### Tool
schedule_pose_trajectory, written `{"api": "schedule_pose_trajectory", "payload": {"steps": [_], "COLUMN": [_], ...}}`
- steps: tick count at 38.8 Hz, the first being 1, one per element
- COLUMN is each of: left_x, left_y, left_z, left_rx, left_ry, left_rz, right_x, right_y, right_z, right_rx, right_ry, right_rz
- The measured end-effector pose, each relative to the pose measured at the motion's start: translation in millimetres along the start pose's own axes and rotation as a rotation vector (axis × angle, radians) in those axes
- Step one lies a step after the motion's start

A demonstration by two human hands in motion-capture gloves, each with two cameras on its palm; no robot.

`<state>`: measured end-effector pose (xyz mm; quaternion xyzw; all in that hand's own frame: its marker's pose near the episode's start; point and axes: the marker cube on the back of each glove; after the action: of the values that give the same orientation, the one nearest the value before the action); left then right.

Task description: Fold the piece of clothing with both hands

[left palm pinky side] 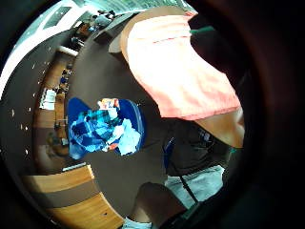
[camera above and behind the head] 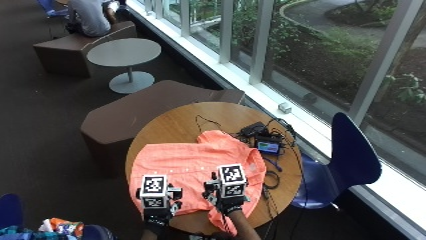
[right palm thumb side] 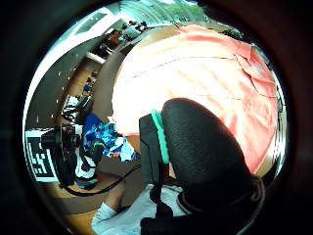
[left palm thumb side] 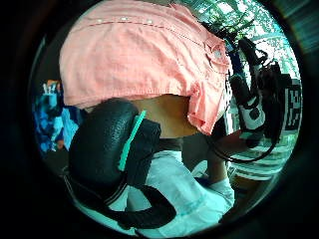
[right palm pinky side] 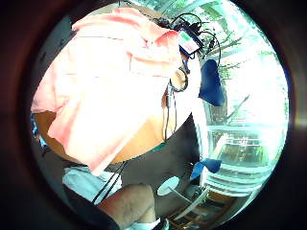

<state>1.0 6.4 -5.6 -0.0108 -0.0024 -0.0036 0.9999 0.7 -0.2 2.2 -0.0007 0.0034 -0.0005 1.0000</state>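
The shirt (camera above and behind the head: 200,172) lies spread flat on the surface (camera above and behind the head: 166,127). We hold our left hand (camera above and behind the head: 156,200) and right hand (camera above and behind the head: 227,192) over its near edge; finger state cannot be told. Folding appears not begun. Next: grip the near edge and fold.

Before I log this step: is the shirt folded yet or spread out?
Mostly spread. The orange shirt lies flat across the round wooden table, collar end towards the window, one near part hanging over the table edge.

A round wooden table (camera above and behind the head: 166,125) carries an orange shirt (camera above and behind the head: 193,167) near; far right, cables and seemingly a small device (camera above and behind the head: 269,146).
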Motion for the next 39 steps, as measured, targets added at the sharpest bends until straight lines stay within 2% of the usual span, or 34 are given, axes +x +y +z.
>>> {"api": "schedule_pose_trajectory", "payload": {"steps": [15, 24, 29, 39], "left_x": [0.9, -2.0, -7.8, -18.2], "left_y": [4.2, 2.0, 3.8, -12.0], "left_z": [-8.1, 1.7, 23.4, 93.5], "left_rx": [-0.029, -0.04, -0.12, -0.275], "left_ry": [0.003, 0.001, -0.023, -0.028], "left_rz": [0.02, 0.043, 0.025, 0.021], "right_x": [7.5, 13.6, 25.3, 38.4], "right_y": [3.3, 11.4, 12.4, 15.7], "right_z": [-0.5, 7.1, 33.6, 88.0], "right_rx": [-0.007, -0.05, -0.113, -0.309], "right_ry": [-0.005, -0.046, -0.052, -0.098], "right_rz": [-0.003, -0.045, -0.031, -0.041]}}
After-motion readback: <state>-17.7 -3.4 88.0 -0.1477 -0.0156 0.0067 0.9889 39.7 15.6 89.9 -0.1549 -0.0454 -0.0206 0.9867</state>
